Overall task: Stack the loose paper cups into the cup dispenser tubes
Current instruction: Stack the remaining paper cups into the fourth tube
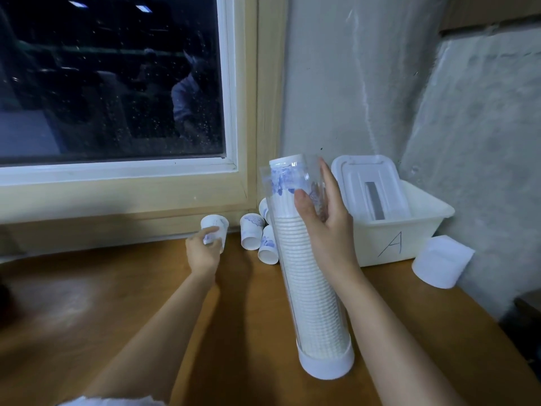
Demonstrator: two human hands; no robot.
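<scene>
In the head view, the left hand reached to the far side of the wooden tabletop, below the window. Its fingers were curled round a paper cup with a blue pattern, which it held upside down. Just to the right, three loose cups lay on their sides by the sill. The right hand gripped the upper part of the clear dispenser tube, thumb on the near side and fingers wrapped behind. The tube stood on its white base on the tabletop, filled nearly to the top with a stack of cups. Behind it sat a white bin marked "A" with a lid inside, and a white cap lay beside the bin.
</scene>
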